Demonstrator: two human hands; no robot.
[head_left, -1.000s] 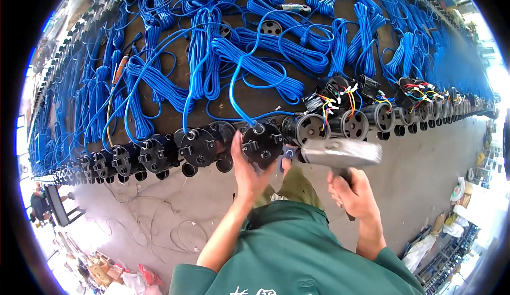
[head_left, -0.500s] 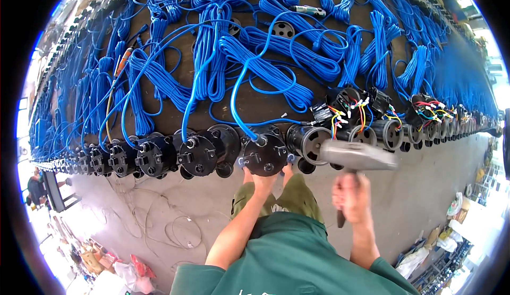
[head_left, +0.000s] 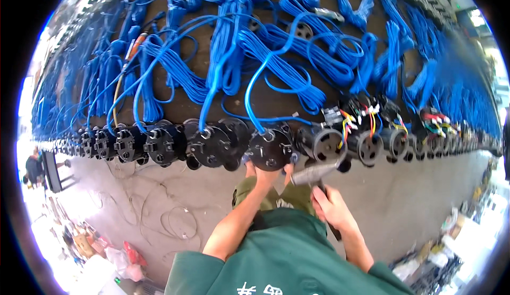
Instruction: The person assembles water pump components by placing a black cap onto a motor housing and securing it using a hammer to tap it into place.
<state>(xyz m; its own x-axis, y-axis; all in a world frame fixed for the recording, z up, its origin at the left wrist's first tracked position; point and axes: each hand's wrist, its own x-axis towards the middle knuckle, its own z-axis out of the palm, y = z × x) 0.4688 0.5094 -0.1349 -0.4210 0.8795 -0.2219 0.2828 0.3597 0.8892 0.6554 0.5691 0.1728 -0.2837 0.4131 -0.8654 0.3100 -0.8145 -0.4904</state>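
My right hand point(head_left: 333, 208) is wrapped round the handle of a hammer. The hammer's grey metal head point(head_left: 313, 175) hangs just right of and below a black cylindrical housing point(head_left: 271, 149), apart from its face. A blue cable point(head_left: 249, 95) runs into the top of that housing. From below, my left hand point(head_left: 266, 178) holds the housing's lower edge, its fingers mostly hidden behind it. Left of it stands another capped black housing point(head_left: 215, 145), and on the right an uncapped one point(head_left: 325, 145) shows its open round end.
Bundles of blue cable point(head_left: 178, 72) cover the dark table point(head_left: 180, 111). Along its near edge runs a row of black housings, several on the right with coloured wires point(head_left: 348, 124) sticking out. An orange-handled tool point(head_left: 138, 45) lies among the cables. Thin wire loops point(head_left: 180, 223) lie on the floor.
The hammer has swung left from out at the right, close to the housing my left hand holds. My right wrist has turned inward. The whole view has shifted slightly.
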